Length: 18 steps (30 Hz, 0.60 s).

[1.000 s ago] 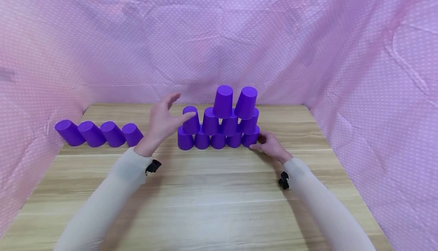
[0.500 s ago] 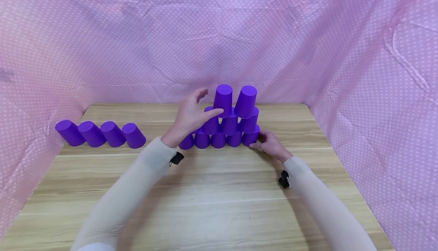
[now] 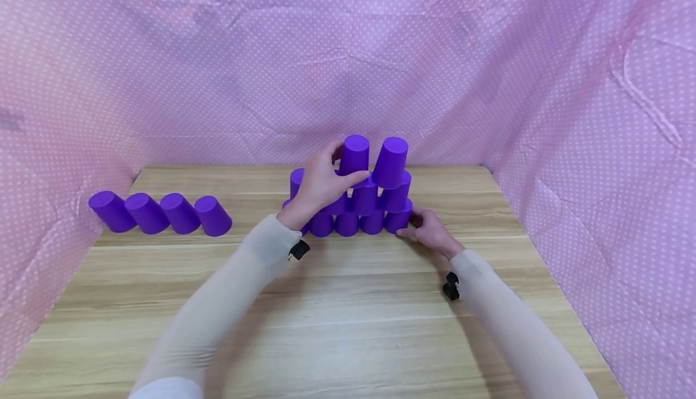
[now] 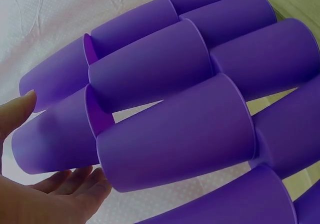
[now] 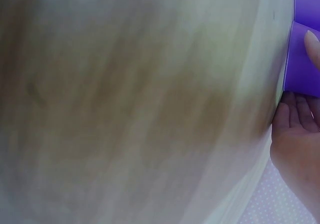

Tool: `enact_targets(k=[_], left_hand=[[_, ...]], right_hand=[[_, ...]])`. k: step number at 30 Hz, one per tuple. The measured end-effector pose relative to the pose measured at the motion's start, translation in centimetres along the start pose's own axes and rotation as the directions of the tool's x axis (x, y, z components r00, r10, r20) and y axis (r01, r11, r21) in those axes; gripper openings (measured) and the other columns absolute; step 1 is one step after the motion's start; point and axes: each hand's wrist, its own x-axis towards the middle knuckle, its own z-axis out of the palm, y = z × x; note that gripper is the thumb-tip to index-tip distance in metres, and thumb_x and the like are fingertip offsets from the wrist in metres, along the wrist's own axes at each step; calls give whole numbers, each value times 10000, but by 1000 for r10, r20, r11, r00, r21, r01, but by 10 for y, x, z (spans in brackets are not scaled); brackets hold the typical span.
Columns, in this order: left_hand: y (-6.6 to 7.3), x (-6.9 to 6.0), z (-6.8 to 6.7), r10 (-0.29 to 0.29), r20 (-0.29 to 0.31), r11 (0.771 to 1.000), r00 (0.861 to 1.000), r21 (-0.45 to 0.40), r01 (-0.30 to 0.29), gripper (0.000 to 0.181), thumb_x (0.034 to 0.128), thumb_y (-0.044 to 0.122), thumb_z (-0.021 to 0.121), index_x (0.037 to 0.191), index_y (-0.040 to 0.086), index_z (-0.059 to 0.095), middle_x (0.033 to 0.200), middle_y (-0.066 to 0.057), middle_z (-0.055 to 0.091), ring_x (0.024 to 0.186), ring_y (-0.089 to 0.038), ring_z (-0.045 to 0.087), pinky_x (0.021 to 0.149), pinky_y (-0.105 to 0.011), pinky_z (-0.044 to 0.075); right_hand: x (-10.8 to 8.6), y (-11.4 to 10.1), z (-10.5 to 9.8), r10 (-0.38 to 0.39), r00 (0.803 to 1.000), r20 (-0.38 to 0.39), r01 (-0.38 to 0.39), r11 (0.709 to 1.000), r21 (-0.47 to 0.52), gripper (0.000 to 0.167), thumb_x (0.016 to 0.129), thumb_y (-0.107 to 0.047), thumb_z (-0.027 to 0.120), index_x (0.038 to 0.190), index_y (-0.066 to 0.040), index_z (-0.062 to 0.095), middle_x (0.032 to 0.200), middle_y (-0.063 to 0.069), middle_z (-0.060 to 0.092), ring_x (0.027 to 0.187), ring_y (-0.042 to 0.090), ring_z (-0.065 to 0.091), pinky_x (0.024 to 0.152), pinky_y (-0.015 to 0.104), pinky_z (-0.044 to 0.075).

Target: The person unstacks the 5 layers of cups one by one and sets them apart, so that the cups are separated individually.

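Note:
Purple cups stand upside down in a three-tier stack, the top tier holding two. My left hand [image 3: 321, 181] is around the left top cup [image 3: 354, 152], thumb across its front and fingers behind. In the left wrist view, that cup [image 4: 57, 134] lies between the thumb and the curled fingers [image 4: 75, 184]. My right hand [image 3: 432, 231] holds the rightmost bottom cup [image 3: 397, 220] near the table, thumb in front, fingers at its far side. The right wrist view shows the same cup [image 5: 302, 64] at its edge. The other top cup [image 3: 390, 163] is untouched.
Several more upside-down purple cups [image 3: 179, 213] stand in a row at the left on the wood-grain table [image 3: 348, 314]. A pink dotted cloth [image 3: 348, 54] hangs behind and at both sides. A small black device [image 3: 299, 249] sits at each wrist.
My left hand has moved right from beside the second tier's left cup to the left top cup, its fingers now behind it. The right hand and the cups keep their places.

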Motion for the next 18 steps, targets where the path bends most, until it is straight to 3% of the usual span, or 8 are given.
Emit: enact_targets(k=[9, 15, 18], left_hand=[[-4, 1, 4, 42, -34, 999, 999, 2, -42, 505, 772, 178, 817, 1190, 42, 570, 1013, -73, 649, 896, -209, 597, 790, -296, 490], [-6, -2, 5, 71, -45, 997, 996, 3, -71, 491, 794, 156, 795, 1208, 40, 557, 1029, -73, 646, 894, -180, 601, 796, -293, 498], [-5, -4, 3, 66, -54, 998, 996, -7, -66, 487, 804, 160, 783, 1216, 37, 553, 1035, -74, 642, 909, -182, 600, 813, -296, 497]], right_hand=[[0, 1, 1, -1, 1000, 4, 1, 1000, 4, 577, 823, -114, 762, 1336, -25, 514, 1310, 173, 540, 1239, 309, 470, 1059, 411, 339], [0, 0, 0, 7, 1000, 18, -7, 1000, 15, 589, 833, -104, 753, 1353, -7, 494, 1333, 197, 515, 1262, 329, 442, 1070, 422, 318], [-5, -12, -1, -1, 1000, 29, -1, 999, 39, 570, 835, -57, 740, 1339, 34, 490, 1320, 226, 515, 1256, 353, 442, 1064, 442, 323]])
